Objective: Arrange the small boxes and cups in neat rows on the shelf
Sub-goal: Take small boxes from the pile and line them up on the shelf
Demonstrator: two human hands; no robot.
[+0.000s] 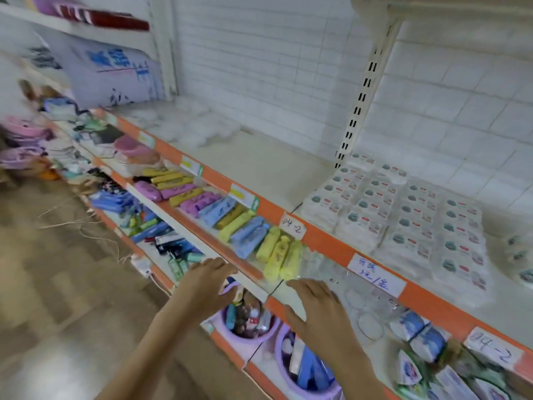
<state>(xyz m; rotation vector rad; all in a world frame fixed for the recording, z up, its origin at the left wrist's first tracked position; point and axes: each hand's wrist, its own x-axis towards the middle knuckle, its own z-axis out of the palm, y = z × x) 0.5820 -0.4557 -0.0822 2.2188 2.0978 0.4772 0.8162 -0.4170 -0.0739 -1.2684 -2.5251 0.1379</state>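
Lower centre: two lilac plastic basins [277, 327], round, filled with mixed small packets. Right of centre, upper shelf [259, 157]: small white boxes [403, 220] in tidy rows. Clear cups [369, 324], possibly plastic, lower right, blurred. Left hand [206, 280] and right hand [313, 306], fingers spread flat, grasping nothing, over middle shelf edge.

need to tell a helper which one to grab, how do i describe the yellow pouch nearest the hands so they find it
Find the orange-edged shelf bearing the handwritten "04-2" tag; just below its lip runs a slanted row of pouches in yellow, purple and blue. The yellow pouch is the last at the near end, beside clear plastic packs, above the right hand.
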